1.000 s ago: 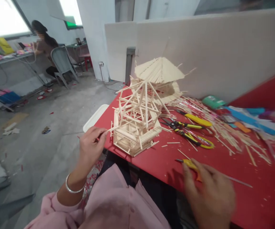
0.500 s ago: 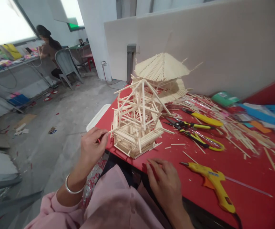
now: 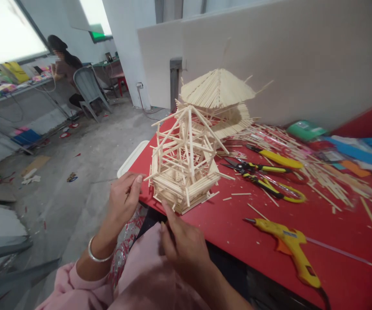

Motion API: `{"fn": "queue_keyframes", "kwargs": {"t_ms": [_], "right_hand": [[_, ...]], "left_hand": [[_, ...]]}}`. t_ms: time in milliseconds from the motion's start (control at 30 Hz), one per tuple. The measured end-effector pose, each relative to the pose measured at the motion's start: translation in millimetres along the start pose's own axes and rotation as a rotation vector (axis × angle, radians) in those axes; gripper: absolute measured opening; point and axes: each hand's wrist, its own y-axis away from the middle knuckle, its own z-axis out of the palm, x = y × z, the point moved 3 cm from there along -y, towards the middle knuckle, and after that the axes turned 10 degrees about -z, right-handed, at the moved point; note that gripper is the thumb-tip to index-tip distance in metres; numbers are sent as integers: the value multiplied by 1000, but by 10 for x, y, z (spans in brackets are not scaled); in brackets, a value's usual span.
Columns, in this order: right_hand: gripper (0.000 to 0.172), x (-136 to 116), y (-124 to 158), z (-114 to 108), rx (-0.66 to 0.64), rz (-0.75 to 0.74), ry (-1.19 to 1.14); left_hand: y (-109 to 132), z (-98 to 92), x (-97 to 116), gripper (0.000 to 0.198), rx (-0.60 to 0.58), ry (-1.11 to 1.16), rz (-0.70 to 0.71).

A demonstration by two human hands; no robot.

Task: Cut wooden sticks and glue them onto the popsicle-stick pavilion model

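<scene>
A small pavilion model of pale wooden sticks [image 3: 186, 183] stands near the front edge of the red table [image 3: 231, 228]. Its upper part is a bare frame of slanting sticks. My left hand [image 3: 124, 199] is at its left side, fingers curled and thumb against them, close to a stick that juts out. Anything inside those fingers is hidden. My right hand [image 3: 186, 241] is in front of the model, index finger stretched toward the lower front rim and thumb apart. Whether the fingertip touches the rim I cannot tell.
Behind stands another stick model with a covered roof [image 3: 218, 88]. To the right lie pliers [image 3: 266, 168], a yellow glue gun [image 3: 287, 241] with its cord, and many loose sticks [image 3: 327, 185]. A white board [image 3: 253, 64] leans behind. A person [image 3: 65, 58] sits at the far left bench.
My right hand has moved left, from beside the table edge to the model's front, its index finger now stretched out. My left hand has shifted slightly left and its thumb has risen.
</scene>
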Motion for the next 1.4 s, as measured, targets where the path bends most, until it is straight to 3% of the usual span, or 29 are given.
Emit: {"fn": "queue_keyframes", "kwargs": {"t_ms": [200,433,700,1400], "right_hand": [[71,-37,-499,158,-268,170,97],[74,-49,-716,174,-481,252,136],[72,-27,-769,151,-510,318,132],[72,-36,-759,199,-500,262,143]], "left_hand": [[-26,51,-97,24,-46,133,-72],[49,97,-198,21,49,179,-69],[100,163,-223,19,154,125,13],[114,160,-255,20,123,135,8]]}}
